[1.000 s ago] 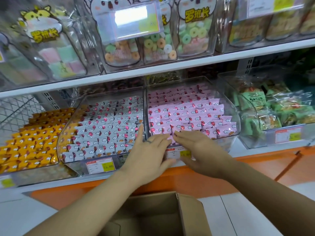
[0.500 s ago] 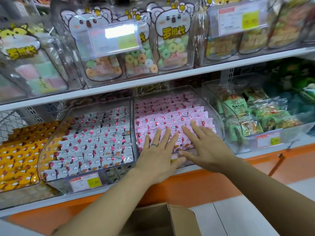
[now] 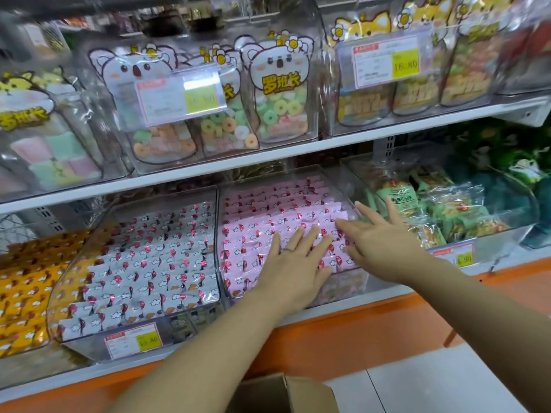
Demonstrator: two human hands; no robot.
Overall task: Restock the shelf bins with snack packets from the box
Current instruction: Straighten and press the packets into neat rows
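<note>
Packets, pink, lie in rows in clear bin, 12 o'clock from box. Left hand and right hand press flat on them, fingers straight, gripping nothing. Probably light, slick, crinkly; pinch a sealed end.

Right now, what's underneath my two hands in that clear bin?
Rows of pink snack packets fill the clear bin. The left hand and right hand are spread open over the top layer. The packets beneath the palms, and any lower layers, are covered.
</note>
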